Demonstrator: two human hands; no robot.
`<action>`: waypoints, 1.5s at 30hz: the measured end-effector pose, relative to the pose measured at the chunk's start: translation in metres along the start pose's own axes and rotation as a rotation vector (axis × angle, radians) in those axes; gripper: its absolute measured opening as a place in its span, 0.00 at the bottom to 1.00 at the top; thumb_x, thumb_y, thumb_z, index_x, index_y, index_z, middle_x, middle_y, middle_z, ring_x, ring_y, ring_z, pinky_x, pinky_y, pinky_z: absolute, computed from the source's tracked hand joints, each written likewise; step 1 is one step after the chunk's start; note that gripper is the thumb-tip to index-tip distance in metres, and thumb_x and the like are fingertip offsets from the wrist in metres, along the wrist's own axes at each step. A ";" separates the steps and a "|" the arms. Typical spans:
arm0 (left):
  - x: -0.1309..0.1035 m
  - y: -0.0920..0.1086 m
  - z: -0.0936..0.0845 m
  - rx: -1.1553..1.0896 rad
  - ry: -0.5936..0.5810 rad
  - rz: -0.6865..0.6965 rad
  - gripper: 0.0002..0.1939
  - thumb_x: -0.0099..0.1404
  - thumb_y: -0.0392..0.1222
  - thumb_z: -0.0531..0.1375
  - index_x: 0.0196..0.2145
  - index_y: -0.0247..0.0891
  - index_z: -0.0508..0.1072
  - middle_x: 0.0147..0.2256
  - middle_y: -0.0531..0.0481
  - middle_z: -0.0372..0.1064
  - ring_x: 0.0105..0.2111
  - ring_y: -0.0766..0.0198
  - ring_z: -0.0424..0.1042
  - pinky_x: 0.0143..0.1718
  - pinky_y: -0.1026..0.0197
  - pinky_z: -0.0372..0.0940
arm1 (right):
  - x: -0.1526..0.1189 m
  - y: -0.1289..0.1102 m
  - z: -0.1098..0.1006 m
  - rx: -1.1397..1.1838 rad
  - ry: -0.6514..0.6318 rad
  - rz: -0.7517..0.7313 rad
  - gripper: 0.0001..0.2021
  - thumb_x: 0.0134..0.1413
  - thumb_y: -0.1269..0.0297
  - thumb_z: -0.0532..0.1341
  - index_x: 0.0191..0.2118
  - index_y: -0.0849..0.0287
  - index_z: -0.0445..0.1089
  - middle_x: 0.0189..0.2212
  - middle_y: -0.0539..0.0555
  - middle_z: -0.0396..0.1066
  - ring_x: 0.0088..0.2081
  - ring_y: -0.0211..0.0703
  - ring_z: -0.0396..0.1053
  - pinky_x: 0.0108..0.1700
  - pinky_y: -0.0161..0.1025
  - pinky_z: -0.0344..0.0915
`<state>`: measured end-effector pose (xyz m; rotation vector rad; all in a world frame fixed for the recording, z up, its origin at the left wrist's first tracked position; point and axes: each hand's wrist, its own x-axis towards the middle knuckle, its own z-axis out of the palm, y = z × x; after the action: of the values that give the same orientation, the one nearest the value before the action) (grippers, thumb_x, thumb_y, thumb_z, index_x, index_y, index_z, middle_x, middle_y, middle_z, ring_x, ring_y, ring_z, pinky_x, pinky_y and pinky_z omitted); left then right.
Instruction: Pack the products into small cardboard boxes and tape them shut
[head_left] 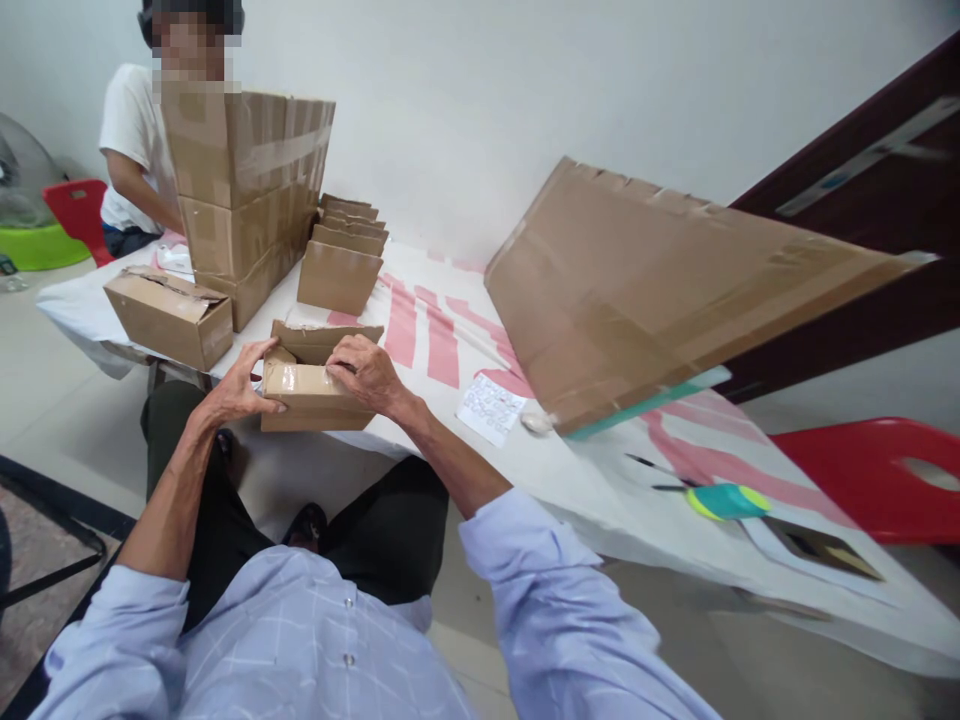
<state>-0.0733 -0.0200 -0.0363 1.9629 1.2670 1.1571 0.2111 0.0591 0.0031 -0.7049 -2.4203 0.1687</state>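
A small brown cardboard box lies at the table's front edge, its back flap standing up. My left hand grips the box's left end, thumb on top and fingers at the side. With fingers curled, my right hand holds the upper edge of the box near its right part; its fingertips are partly hidden. Behind it stands a row of upright cardboard pieces or open boxes. Another box with a ragged top seam sits to the left.
Stacked taped boxes rise at the back left, near a seated person. A large cardboard sheet leans on the right. On the table are a written paper, a teal-yellow object and a dark flat device.
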 end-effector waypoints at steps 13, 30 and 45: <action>0.008 0.001 0.002 0.072 0.034 -0.053 0.61 0.48 0.56 0.80 0.74 0.40 0.62 0.68 0.32 0.60 0.66 0.33 0.65 0.57 0.38 0.74 | -0.026 -0.014 0.011 -0.091 0.069 -0.071 0.12 0.75 0.69 0.52 0.38 0.54 0.68 0.38 0.59 0.74 0.42 0.51 0.70 0.48 0.46 0.68; 0.014 0.025 -0.014 0.107 0.035 -0.161 0.64 0.47 0.68 0.77 0.73 0.39 0.61 0.72 0.32 0.57 0.70 0.33 0.64 0.60 0.38 0.74 | -0.087 0.003 -0.047 0.673 0.451 0.519 0.12 0.61 0.51 0.65 0.33 0.53 0.70 0.29 0.50 0.72 0.34 0.42 0.70 0.44 0.43 0.71; 0.039 0.041 -0.013 0.018 0.184 -0.313 0.75 0.27 0.63 0.82 0.73 0.45 0.64 0.71 0.38 0.67 0.69 0.27 0.66 0.72 0.29 0.61 | -0.270 0.184 -0.140 -0.039 0.668 1.214 0.10 0.53 0.64 0.55 0.23 0.50 0.56 0.22 0.47 0.62 0.32 0.43 0.62 0.40 0.39 0.61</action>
<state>-0.0585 -0.0024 0.0173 1.6233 1.6164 1.1873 0.5585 0.0680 -0.0747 -1.8121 -1.1292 0.2941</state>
